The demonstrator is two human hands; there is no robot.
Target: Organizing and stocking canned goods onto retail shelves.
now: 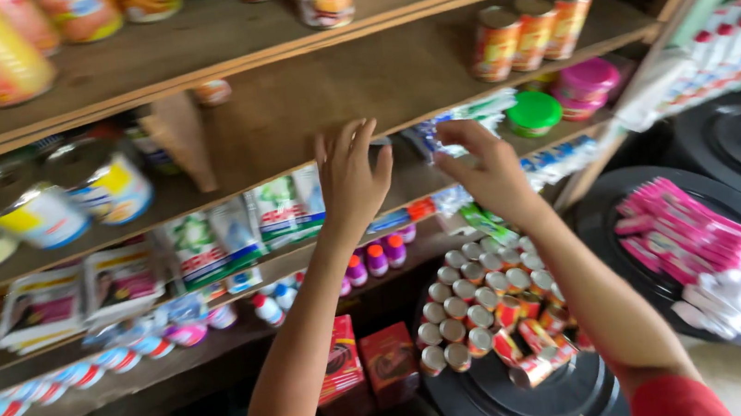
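Both hands reach the middle shelf [303, 104]: left hand [351, 180] open, right hand [489, 174] pinching a light, crinkly sachet strip [446, 134] near its end.

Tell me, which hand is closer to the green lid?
Right. The right hand is just left of the green lid; the left hand is farther left.

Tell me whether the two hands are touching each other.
Apart. The head view shows a clear gap of shelf edge between the left hand and the right hand.
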